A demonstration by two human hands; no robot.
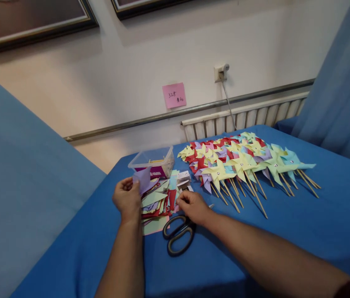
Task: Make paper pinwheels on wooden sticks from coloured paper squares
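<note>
My left hand [127, 198] pinches a piece of purple paper [143, 179] between thumb and fingers, above a pile of cut coloured paper [158, 199]. My right hand [195, 205] is closed in a pinch just right of the pile; whatever is between its fingertips is too small to make out. Small white boxes [183, 177] lie just beyond those fingertips. Black-handled scissors [179, 236] rest on the cloth below my right hand, their blades partly hidden under it.
A clear plastic box [169, 159] with thin sticks stands behind the paper. To the right lie many paper pinwheels [220, 174] on wooden sticks. Blue cloth [286, 244] covers the table. Behind it are a radiator [249, 118], a socket [220, 74] and a pink note [174, 95].
</note>
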